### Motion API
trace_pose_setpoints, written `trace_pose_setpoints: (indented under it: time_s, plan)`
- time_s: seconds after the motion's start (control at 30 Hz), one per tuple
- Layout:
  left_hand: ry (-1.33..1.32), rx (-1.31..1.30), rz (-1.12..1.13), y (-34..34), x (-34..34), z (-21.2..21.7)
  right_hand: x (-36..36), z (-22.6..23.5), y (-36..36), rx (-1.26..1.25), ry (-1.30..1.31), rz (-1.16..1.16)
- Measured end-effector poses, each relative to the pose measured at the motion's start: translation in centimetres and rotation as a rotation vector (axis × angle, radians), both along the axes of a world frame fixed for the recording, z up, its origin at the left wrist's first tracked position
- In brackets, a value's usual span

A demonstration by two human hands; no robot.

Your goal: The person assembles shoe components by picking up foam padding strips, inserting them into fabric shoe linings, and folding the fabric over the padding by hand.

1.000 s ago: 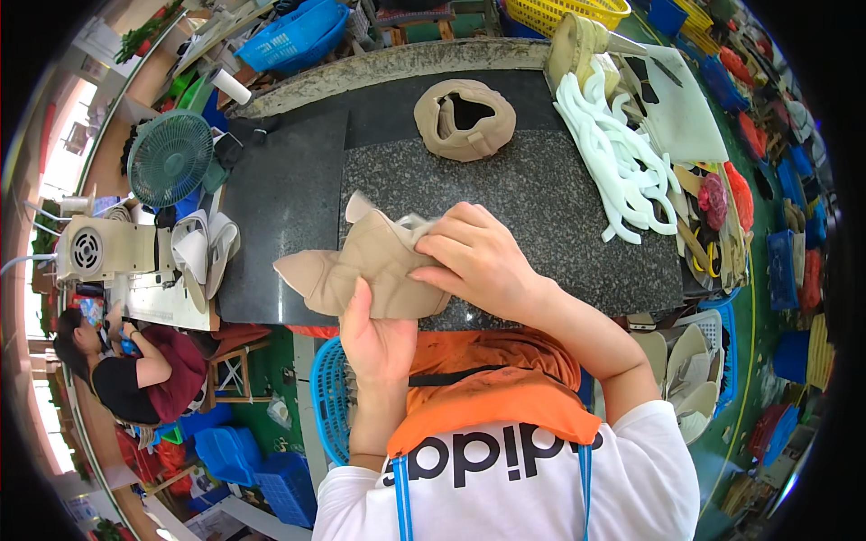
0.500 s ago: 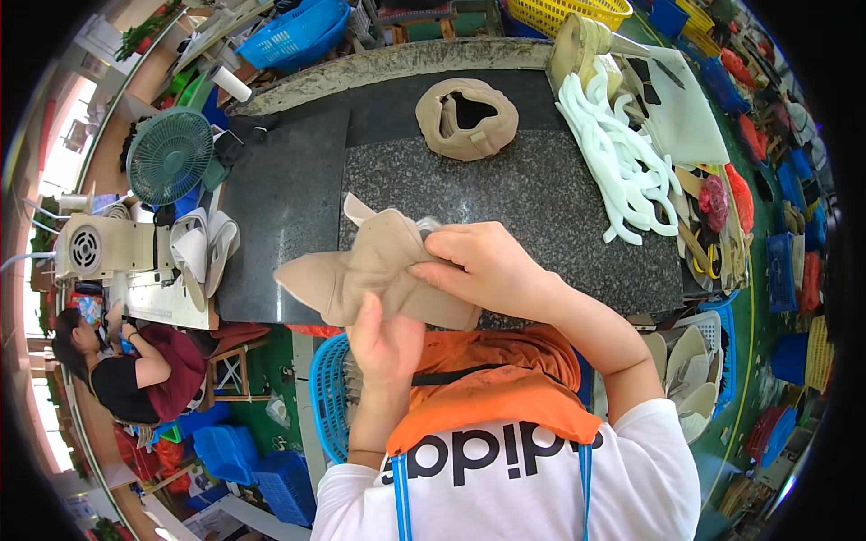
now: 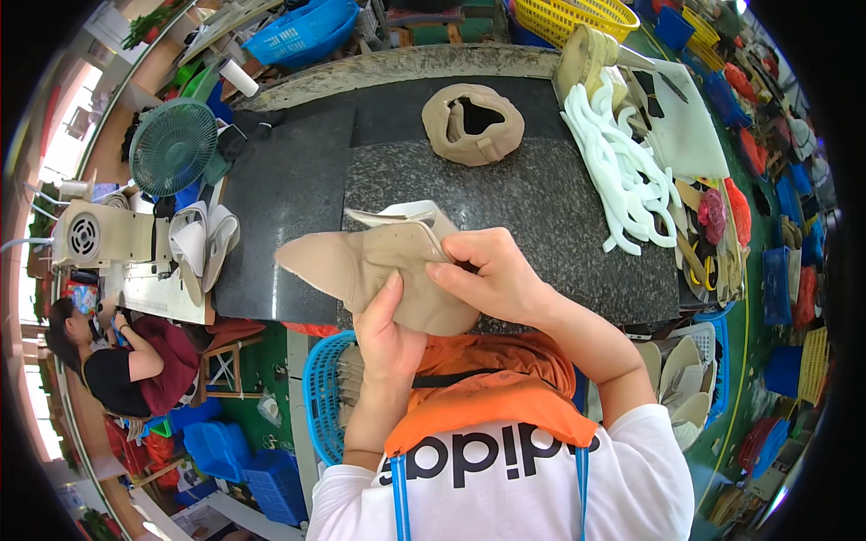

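Both hands grip one tan shoe upper (image 3: 379,270), held just above the near edge of the dark speckled worktop (image 3: 541,216). Right hand (image 3: 492,275): fingers curled over the upper's right end, fingertips pinching its top edge, closed on the material. Left hand (image 3: 390,338): comes up from below, palm under the piece, thumb pressed flat against its near face, likewise closed on it. The upper lies roughly level, its pointed end toward the left, a pale lining flap showing at its far edge. Far of it, near the middle of the worktop, lies a second tan upper (image 3: 474,124), rounded with a dark opening, well apart from the hands. To the right on the worktop, a heap of white foam strips (image 3: 627,176); beyond these, a white sheet (image 3: 686,126). At the far right corner, a yellow basket (image 3: 573,13). To the left, a green fan (image 3: 171,149) and a cream sewing machine (image 3: 95,236). Near left, another person (image 3: 122,361) sits bent over work. A blue basket (image 3: 325,397) stands below the worktop, just beside the left forearm.
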State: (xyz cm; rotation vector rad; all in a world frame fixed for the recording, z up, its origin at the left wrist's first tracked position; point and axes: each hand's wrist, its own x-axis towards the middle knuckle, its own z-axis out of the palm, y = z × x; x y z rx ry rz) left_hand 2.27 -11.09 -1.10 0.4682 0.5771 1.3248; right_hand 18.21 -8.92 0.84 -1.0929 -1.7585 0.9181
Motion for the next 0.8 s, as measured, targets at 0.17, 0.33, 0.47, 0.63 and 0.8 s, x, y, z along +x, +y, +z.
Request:
trace_pose_setpoints:
  time_s: [0.17, 0.33, 0.47, 0.63, 0.8]
  plan:
    - [0.021, 0.044, -0.018, 0.0, 0.5, -0.2, -0.1, 0.1, 0.1, 0.266, -0.079, -0.096]
    - [0.048, 0.034, -0.043, 0.1, 0.7, 0.0, -0.2, 0.1, 0.1, 0.118, 0.053, -0.094]
    - [0.025, 0.009, -0.097, 0.2, 0.8, -0.1, 0.3, 0.1, 0.3, 0.134, 0.029, -0.078]
    - [-0.003, 0.004, -0.175, 0.7, 0.6, -0.5, 0.8, 0.9, 0.5, 0.061, 0.052, -0.066]
    - [0.203, 0.082, 0.077, 1.7, 0.1, -1.7, 0.9, -1.4, 0.1, -0.151, 0.143, -0.055]
